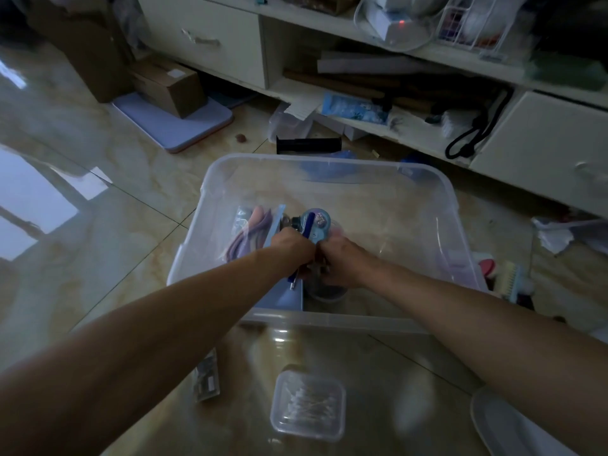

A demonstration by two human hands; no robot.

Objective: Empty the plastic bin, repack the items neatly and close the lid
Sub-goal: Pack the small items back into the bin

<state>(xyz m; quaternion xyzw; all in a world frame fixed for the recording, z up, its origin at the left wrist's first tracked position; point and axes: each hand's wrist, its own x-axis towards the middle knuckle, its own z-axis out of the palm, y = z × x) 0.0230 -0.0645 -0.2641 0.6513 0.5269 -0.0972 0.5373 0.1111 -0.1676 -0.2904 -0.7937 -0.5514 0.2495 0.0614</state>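
Clear plastic bin (444, 205) on the tiled floor (131, 205), at centre. Inside it, toward 9 o'clock: flat packet of purple cloth (245, 233); just beside that at 3 o'clock, round blue case (317, 222) and dark blue pen (304, 245), held in the left grip (292, 246). Right grip (342, 261) touching the left, over a dark round jar (324, 291) near the bin's 6 o'clock wall. Outside, at 6 o'clock: small clear box of cotton swabs (307, 403); at 7 o'clock, narrow flat packet (207, 380); at 5 o'clock, pale lid (500, 419). At 12 o'clock behind the bin, black cylinder (307, 145) lying on its side, then white cabinet (539, 143). At 10 o'clock, brown cardboard box (167, 83) on a flat pale board (184, 123). At 3 o'clock, pale scrub brush (508, 279).
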